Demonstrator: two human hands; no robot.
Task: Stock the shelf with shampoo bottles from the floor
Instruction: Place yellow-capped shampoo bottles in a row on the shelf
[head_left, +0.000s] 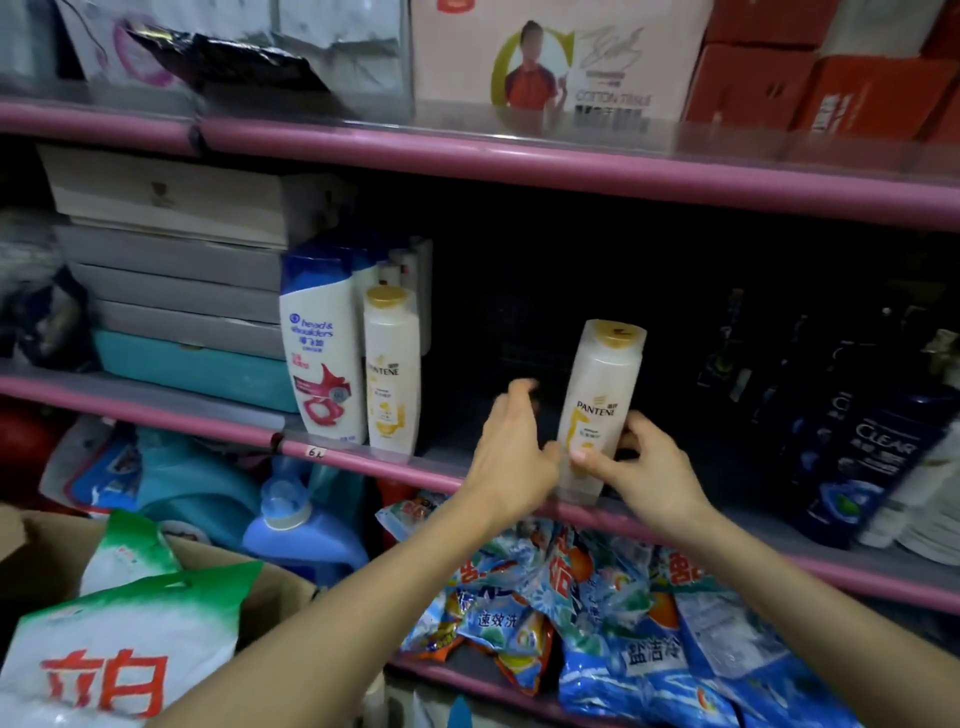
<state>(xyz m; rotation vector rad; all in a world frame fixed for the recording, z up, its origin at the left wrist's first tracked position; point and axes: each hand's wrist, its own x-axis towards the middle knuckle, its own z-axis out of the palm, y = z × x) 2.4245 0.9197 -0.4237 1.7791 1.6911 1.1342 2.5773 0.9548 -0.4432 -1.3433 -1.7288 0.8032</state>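
Both hands (511, 457) (649, 470) steady one Pantene bottle (600, 405) on shelf (363, 462).

bottle between the fingers on the middle shelf

the pantene bottle (597, 405) stands on the shelf edge (363, 462), left hand (511, 457) fingers on its left, right hand (649, 478) fingers on its right. left of the fingers stand another pantene bottle (390, 369) and a head & shoulders bottle (322, 353); clear bottles (872, 457) stand right.

White, gold-capped shampoo bottle (600, 400); pink shelf (519, 161) edges.
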